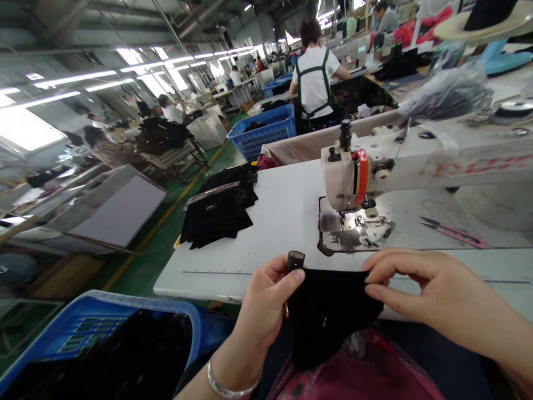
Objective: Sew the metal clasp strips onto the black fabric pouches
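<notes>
A black fabric piece (pixel 333 311) hangs between my two hands, over the front edge of the sewing table and above my lap. My left hand (pixel 268 294) pinches its upper left corner, where a short dark strip (pixel 296 259) sticks up above the thumb. At the upper right corner, the thumb and fingers of my right hand (pixel 403 283) are closed on the cloth. A small shiny mark shows on the fabric's face. Just beyond my hands stands the sewing machine (pixel 350 178), its metal needle plate (pixel 333 222) bare of cloth.
Black fabric pieces (pixel 220 216) lie stacked on the table's left. Pink-handled snips (pixel 453 232) rest on the right. A blue basket (pixel 137 300) with dark cloth is at lower left; another blue basket (pixel 264 133) stands beyond, near a seated co-worker (pixel 314 78).
</notes>
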Available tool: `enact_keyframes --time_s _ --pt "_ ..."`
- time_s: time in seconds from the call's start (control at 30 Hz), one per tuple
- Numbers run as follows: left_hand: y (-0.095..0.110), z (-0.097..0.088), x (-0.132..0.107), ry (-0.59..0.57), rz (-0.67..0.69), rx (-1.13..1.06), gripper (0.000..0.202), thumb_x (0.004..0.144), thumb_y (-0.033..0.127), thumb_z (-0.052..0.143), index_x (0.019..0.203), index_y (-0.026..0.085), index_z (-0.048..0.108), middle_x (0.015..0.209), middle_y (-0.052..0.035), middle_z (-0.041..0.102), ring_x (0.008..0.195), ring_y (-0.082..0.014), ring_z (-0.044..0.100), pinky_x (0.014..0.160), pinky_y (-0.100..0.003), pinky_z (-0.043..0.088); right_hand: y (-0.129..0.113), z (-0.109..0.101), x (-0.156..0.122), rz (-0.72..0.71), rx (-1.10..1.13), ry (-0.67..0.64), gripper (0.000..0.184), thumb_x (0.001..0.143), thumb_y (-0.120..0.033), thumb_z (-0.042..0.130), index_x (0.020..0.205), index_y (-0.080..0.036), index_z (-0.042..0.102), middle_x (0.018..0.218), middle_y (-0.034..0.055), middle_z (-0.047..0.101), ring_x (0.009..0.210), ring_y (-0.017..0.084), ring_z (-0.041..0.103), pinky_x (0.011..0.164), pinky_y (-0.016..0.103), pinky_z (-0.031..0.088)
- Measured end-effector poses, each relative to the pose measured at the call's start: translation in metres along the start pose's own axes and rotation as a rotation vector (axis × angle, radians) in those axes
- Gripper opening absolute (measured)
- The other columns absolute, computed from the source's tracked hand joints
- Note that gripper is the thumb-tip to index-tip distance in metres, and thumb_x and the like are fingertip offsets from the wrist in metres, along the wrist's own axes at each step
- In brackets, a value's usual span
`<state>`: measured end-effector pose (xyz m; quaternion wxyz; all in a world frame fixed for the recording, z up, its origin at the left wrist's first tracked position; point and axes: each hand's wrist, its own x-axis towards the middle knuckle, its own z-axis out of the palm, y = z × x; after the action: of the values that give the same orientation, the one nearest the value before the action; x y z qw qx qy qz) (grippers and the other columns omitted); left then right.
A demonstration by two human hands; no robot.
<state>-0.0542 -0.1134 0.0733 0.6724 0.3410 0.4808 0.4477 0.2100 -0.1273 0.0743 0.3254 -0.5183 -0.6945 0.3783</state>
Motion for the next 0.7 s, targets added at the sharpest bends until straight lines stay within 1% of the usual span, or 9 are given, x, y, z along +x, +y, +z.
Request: enact_keyframes --time_s 0.13,0.23,0.3,0.37,0.47,0.57,0.6,0.63,0.7 --pt "-0.002 0.000 0.002 0.004 -0.014 0.025 0.029 0.074 0.026 0.087 0.097 0.014 0.074 0.084 -0.0030 0.073 0.073 -0.0118 0.066 0.073 -0.021 0.054 0.001 0.007 -0.003 0.034 -0.008 0.031 0.020 0.088 -0.042 0.068 0.077 -0.027 0.072 0.094 -0.0008 0.075 0.084 0.018 0.068 0.076 0.029 0.053" --pt "-0.006 0.000 0.002 -0.010 -0.006 0.064 0.029 0.076 0.029 0.085 0.099 0.015 0.073 0.083 -0.0030 0.073 0.075 -0.0134 0.067 0.075 -0.023 0.054 0.002 0.008 -0.002 0.072 -0.034 0.004 0.022 0.090 -0.044 0.064 0.081 -0.026 0.070 0.085 -0.0005 0.073 0.076 0.017 0.066 0.066 0.028 0.051" --pt "-0.006 -0.002 0.003 -0.016 0.010 0.136 0.030 0.079 0.032 0.082 0.101 0.015 0.072 0.084 -0.0032 0.073 0.075 -0.0138 0.066 0.072 -0.023 0.053 0.002 0.007 -0.002 0.086 -0.041 -0.024 0.022 0.092 -0.044 0.061 0.083 -0.025 0.068 0.081 -0.0004 0.071 0.073 0.017 0.064 0.063 0.028 0.049" --pt "0.004 -0.003 0.003 -0.007 0.035 0.269 0.030 0.082 0.037 0.079 0.101 0.015 0.071 0.085 -0.0031 0.072 0.071 -0.0136 0.064 0.065 -0.022 0.049 0.001 0.007 -0.003 0.088 -0.019 -0.028 0.021 0.093 -0.042 0.060 0.083 -0.024 0.065 0.080 0.0000 0.070 0.073 0.016 0.063 0.064 0.028 0.049" --pt "0.041 -0.003 0.005 -0.056 0.168 0.641 0.023 0.087 0.037 0.070 0.096 0.016 0.069 0.080 -0.0016 0.068 0.069 -0.0143 0.060 0.062 -0.023 0.045 -0.006 0.020 -0.004 0.085 0.112 -0.042 0.015 0.091 -0.034 0.062 0.083 -0.023 0.058 0.078 -0.0006 0.067 0.073 0.015 0.061 0.066 0.027 0.048" --pt "0.081 0.002 0.017 -0.226 0.466 1.289 0.014 0.093 0.031 0.061 0.092 0.018 0.068 0.086 -0.0017 0.066 0.081 -0.0180 0.060 0.075 -0.028 0.048 -0.013 0.055 0.000 0.109 0.371 -0.144 0.013 0.089 -0.029 0.061 0.084 -0.023 0.050 0.076 -0.0022 0.062 0.069 0.013 0.058 0.064 0.024 0.047" --pt "0.086 0.004 0.025 -0.276 0.543 1.481 0.012 0.093 0.028 0.060 0.094 0.018 0.067 0.091 -0.0027 0.066 0.085 -0.0199 0.061 0.079 -0.031 0.049 -0.013 0.069 0.003 0.131 0.467 -0.170 0.014 0.089 -0.029 0.060 0.085 -0.023 0.047 0.076 -0.0029 0.061 0.068 0.012 0.058 0.062 0.024 0.047" --pt "0.085 0.007 0.035 -0.309 0.603 1.644 0.011 0.093 0.024 0.058 0.097 0.017 0.066 0.095 -0.0043 0.065 0.088 -0.0215 0.061 0.082 -0.034 0.050 -0.011 0.083 0.006 0.162 0.546 -0.176 0.015 0.089 -0.029 0.059 0.087 -0.024 0.045 0.075 -0.0036 0.059 0.066 0.012 0.059 0.062 0.024 0.047" --pt "0.067 0.011 0.059 -0.351 0.697 1.870 0.012 0.094 0.015 0.054 0.098 0.014 0.065 0.100 -0.0089 0.065 0.089 -0.0243 0.063 0.083 -0.038 0.052 -0.002 0.100 0.013 0.226 0.565 -0.157 0.015 0.090 -0.028 0.057 0.088 -0.024 0.043 0.073 -0.0047 0.058 0.063 0.013 0.059 0.060 0.025 0.047"
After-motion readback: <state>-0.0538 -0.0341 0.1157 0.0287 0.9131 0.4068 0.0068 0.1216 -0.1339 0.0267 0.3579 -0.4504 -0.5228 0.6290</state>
